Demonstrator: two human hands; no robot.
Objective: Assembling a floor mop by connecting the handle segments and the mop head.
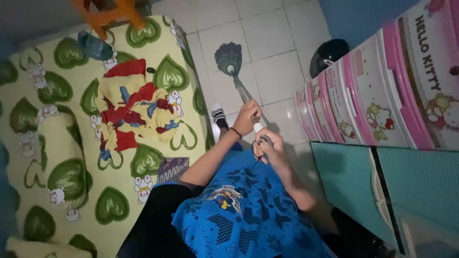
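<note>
On the white tiled floor (267, 43), ahead of the fingers, the grey mop (228, 58) head rests flat, its handle running back into both hands. Beside the fingers to one side: a mattress (62, 143) with a yellow sheet and green hearts, a red-yellow cloth (136, 112) heaped on it. To the other side: pink drawers (382, 91) and a teal cabinet (349, 181); a black helmet (329, 55) lies by them. Left hand (247, 118) curled around the handle, wrist banded. Right hand (268, 147) closer to the body, fingers wrapped tight at the handle's end.
</note>
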